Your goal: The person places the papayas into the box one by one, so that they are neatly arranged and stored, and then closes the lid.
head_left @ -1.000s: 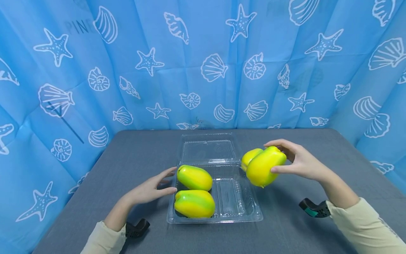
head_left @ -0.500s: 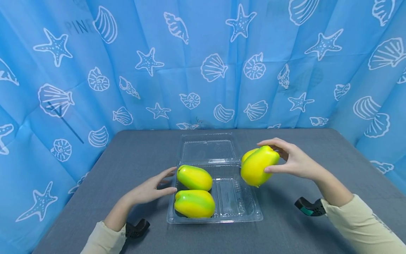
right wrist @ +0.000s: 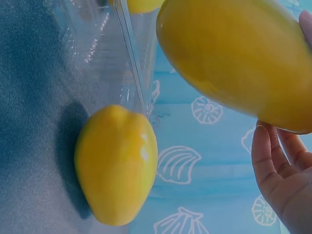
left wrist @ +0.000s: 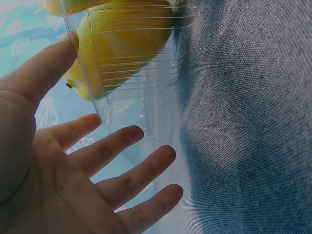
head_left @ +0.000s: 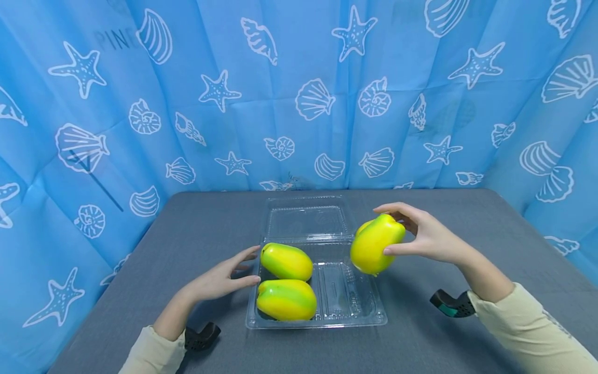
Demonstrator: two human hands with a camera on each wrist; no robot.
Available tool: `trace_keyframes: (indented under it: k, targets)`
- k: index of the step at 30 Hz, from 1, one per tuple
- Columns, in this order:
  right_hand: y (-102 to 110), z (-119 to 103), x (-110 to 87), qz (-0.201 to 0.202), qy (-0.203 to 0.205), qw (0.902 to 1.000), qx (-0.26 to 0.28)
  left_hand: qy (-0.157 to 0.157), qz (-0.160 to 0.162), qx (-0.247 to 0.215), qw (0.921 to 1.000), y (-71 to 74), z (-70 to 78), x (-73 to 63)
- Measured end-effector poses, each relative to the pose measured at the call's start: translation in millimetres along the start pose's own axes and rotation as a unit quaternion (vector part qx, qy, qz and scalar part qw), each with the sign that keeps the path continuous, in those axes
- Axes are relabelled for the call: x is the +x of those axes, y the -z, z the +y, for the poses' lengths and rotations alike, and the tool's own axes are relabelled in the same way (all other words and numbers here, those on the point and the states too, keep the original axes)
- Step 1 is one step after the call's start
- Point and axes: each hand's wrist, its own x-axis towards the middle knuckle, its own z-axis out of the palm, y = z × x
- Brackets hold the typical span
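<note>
My right hand [head_left: 430, 236] grips a yellow-green papaya [head_left: 376, 246] between thumb and fingers, held up over the right edge of a clear plastic clamshell box [head_left: 345, 325]. Two papayas lie in the box's left half, a rear papaya [head_left: 287, 262] and a front papaya [head_left: 287, 301]. With fingers spread, my left hand [head_left: 217, 278] is at the box's left rim; in the left wrist view its fingertips are by the clear wall. Another papaya [right wrist: 117, 165] rests on the table outside the box, mostly hidden behind the held one in the head view.
The box's clear lid [head_left: 306, 221] lies folded back, away from me. A grey cloth covers the table [head_left: 205, 223]. Behind it hangs a blue curtain [head_left: 280, 104] with shell and starfish prints. Each wrist wears a black device, such as the right camera mount [head_left: 450, 304].
My right hand has carried the papaya left, toward the box, and it now covers more of the papaya behind. The left hand has stayed at the rim.
</note>
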Motion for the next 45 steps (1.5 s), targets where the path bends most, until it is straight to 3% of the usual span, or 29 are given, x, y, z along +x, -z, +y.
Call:
trace_keyframes:
  k: [30, 40, 45]
  targets:
    - [-21.3, -7.0, 16.6, -0.038, 0.004, 0.9992, -0.008, -0.001, -0.003, -0.002, 1.0000, -0.4, -3.1, 1.1]
    - [-29.8, -8.4, 20.9, -0.062, 0.019, 0.9978, 0.015, -0.001, -0.004, -0.005, 1.0000, -0.2, -2.8, 0.2]
    - [-33.6, -10.8, 23.8, -0.074, 0.005, 0.9970, 0.020, 0.000, -0.003, -0.006, 1.0000, -0.5, -2.4, 0.4]
